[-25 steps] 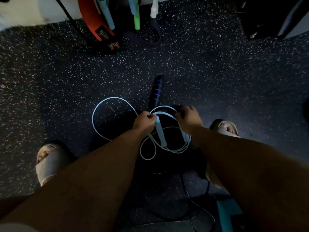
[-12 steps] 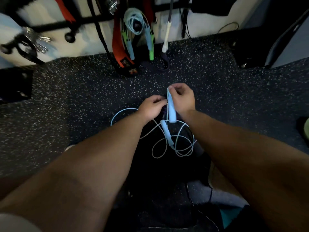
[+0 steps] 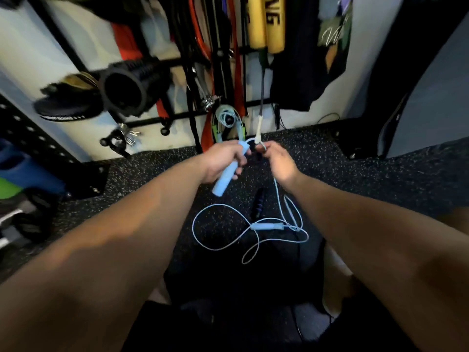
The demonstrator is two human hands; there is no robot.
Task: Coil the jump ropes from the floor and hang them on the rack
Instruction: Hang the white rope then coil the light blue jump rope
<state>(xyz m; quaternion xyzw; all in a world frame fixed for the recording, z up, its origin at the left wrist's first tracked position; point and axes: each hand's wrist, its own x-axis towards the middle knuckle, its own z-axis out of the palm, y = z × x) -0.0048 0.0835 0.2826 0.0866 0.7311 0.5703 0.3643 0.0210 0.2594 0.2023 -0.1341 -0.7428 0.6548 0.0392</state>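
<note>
Your left hand gripped one handle of the blue jump rope; your right hand pinched its cord just beside. Coiling looked barely begun: the second handle and most loops lay on the floor, a dark rope's handle near them. One coiled rope hung on the far rack. Floor lay open left and right; rack pegs crowded the far side.

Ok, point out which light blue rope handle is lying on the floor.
The handle lying flat amid the looped cord; the other handle is up in the left hand's grip.
</note>
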